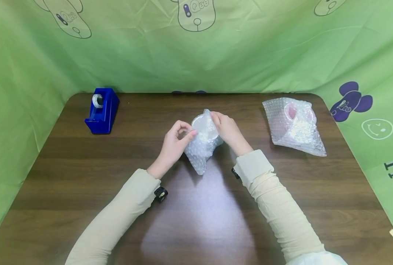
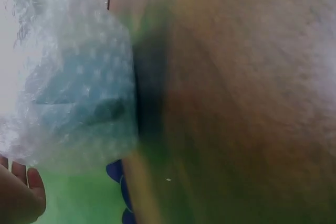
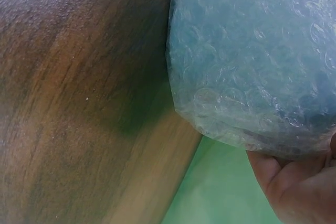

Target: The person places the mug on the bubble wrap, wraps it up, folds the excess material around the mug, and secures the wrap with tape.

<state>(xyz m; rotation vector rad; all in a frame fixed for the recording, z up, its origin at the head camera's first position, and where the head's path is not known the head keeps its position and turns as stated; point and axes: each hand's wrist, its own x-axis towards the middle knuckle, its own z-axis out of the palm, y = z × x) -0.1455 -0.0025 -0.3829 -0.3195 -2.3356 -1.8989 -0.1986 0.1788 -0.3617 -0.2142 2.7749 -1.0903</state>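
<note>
At the middle of the table, a bubble-wrap bag [image 1: 199, 151] surrounds an object with a pale round rim [image 1: 204, 125]. Through the plastic the object looks bluish in both wrist views, but its kind is not clear. My left hand [image 1: 174, 143] pinches the wrap between thumb and forefinger on the left side of the rim. On the far right side, my right hand [image 1: 227, 129] grips the upper edge of the wrap. The right wrist view shows the clear bubbles [image 3: 252, 61] close up, with fingers [image 3: 299, 182] at the edge.
A blue tape dispenser [image 1: 103, 112] with a roll of clear tape [image 1: 97, 101] stands at the back left. Another bubble-wrap bag [image 1: 294, 127], holding something with pink parts, lies at the back right. Green printed cloth [image 1: 196, 62] hangs behind the brown wooden table [image 1: 67, 176].
</note>
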